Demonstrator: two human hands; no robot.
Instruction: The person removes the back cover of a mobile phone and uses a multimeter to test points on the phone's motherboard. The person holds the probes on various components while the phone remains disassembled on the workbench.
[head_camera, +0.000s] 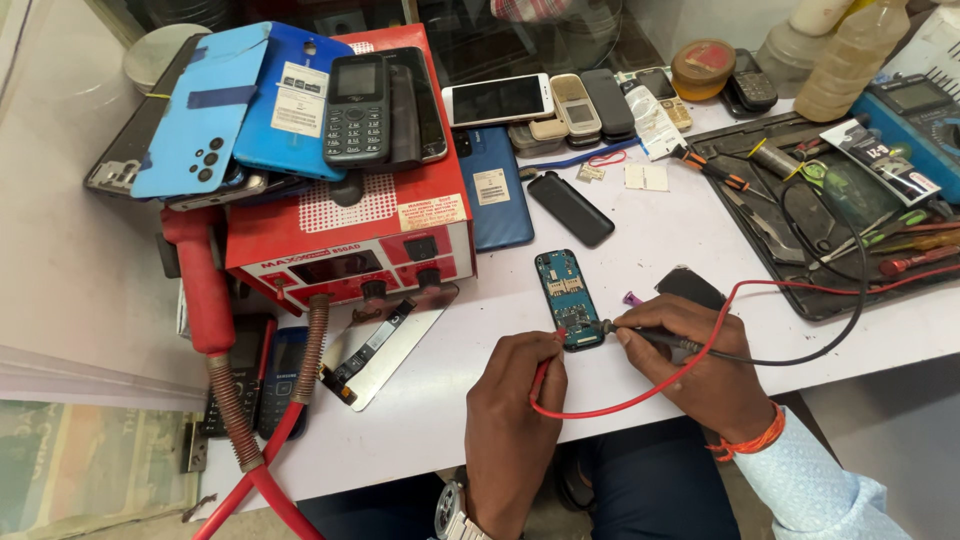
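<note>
Left hand (515, 395), lower centre of the frame: fingers pinched around the red probe (547, 362), tip pressed to the lower left edge of the teal circuit board (566, 298). Right hand (690, 355), just right of centre: fingers clenched around the black probe (640, 332), tip touching the lower right edge of the same board. Board flat on the white worktop (640, 235), centre of the frame, component side up, between the 2 hands. Red lead (700, 350) looped under the right wrist and away to the right edge; black lead (850, 300) curving up toward the blue multimeter (915, 115) at the upper right. For a sound reading, judged from this position: keep both tips steady on their separate contacts, avoid bridging neighbouring pads, rest the heels of both hands on the worktop for support, keep the leads slack so no pull shifts the light board. Further out: small purple part (632, 298) just right of the board, dark cover piece (690, 285) near it, black tool tray (800, 210) with screwdrivers at the right, red rework station (350, 240) left of centre carrying a stack of phones (290, 100), red hot-air handle (205, 290) with coiled hose at the left, row of phones (560, 100) along the top centre.
</note>
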